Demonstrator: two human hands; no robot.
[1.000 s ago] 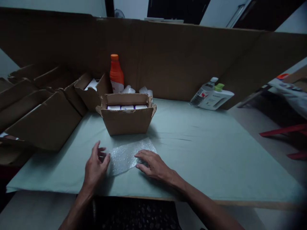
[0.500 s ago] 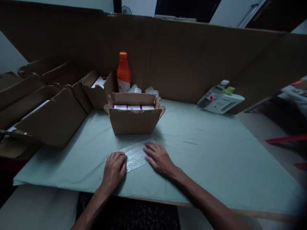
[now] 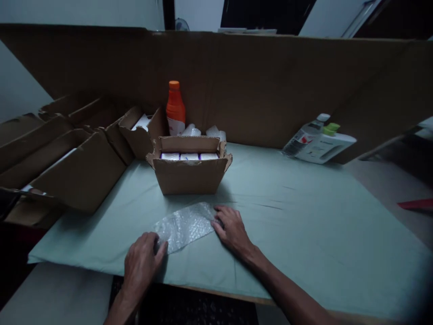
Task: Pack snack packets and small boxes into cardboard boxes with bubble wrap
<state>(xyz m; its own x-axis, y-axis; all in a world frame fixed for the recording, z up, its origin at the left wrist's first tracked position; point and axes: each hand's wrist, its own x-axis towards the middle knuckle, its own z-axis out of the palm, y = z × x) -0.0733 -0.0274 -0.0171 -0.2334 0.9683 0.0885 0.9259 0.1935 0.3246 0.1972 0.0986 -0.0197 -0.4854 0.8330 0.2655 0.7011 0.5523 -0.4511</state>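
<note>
A clear sheet of bubble wrap (image 3: 185,229) is stretched between my two hands, above or on the pale green table cover. My left hand (image 3: 141,259) is closed on its near left end, thumb to the right, with part of the fingers hidden from me. The opposite end is pinched in my right hand (image 3: 233,229), fingers curled over the edge. Just behind the sheet stands an open cardboard box (image 3: 189,177) holding white packs (image 3: 189,156) with purple edges in a row.
An orange bottle (image 3: 175,108) and some translucent plastic cups (image 3: 192,131) stand behind the box. More cardboard boxes (image 3: 81,174) crowd the left side. At the back right, a clear bottle (image 3: 304,135) and a white jug (image 3: 326,148) lean against the cardboard wall (image 3: 264,85).
My hands have moved apart, the left one leftward and nearer to me, the right one slightly right. More of the bubble wrap shows between them, and the right hand has gone from resting on it to gripping it.
</note>
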